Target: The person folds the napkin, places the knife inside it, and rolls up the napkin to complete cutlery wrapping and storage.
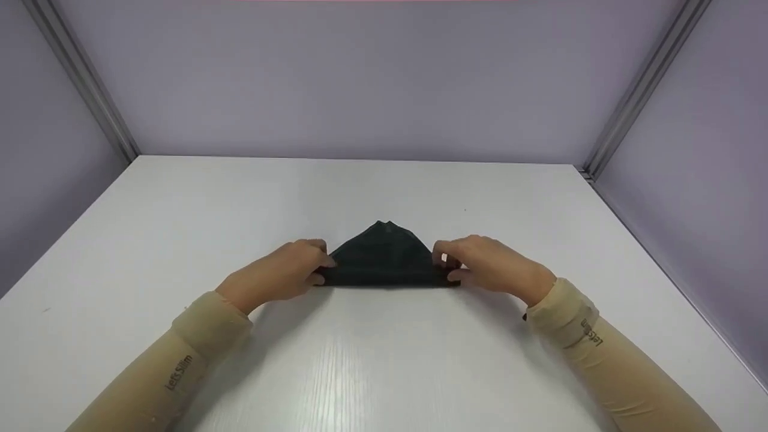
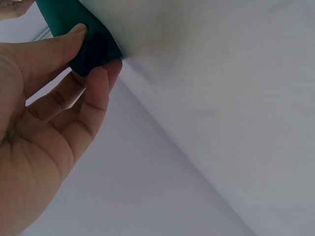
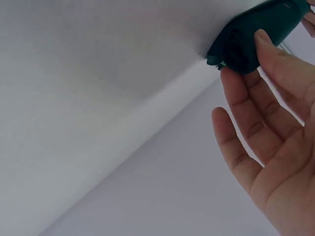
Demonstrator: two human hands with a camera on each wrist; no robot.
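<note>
Plain lilac walls close in a white worktop point(image 1: 180, 240) on the left, far and right sides, with a grey metal strip running up each far corner. Near the middle of the worktop lies a dark green cloth point(image 1: 384, 255), folded into a flat triangle whose point faces the far wall and whose long, thick edge faces the person.

The left hand point(image 1: 282, 273) is at the left end of that near edge. In the left wrist view its thumb and forefinger point(image 2: 96, 86) pinch the rolled corner of the cloth point(image 2: 91, 46) between them, the other fingers curled loosely behind.

The right hand point(image 1: 486, 264) is at the right end of the same edge. In the right wrist view its thumb lies over the cloth's folded end point(image 3: 251, 37) and a fingertip point(image 3: 231, 81) meets it from below, so the corner is pinched, while the remaining fingers stay fairly straight and spread.

The two hands are apart, one at each end of the cloth. Both forearms wear tan sleeves point(image 1: 198, 342) with small dark lettering near the cuffs.
</note>
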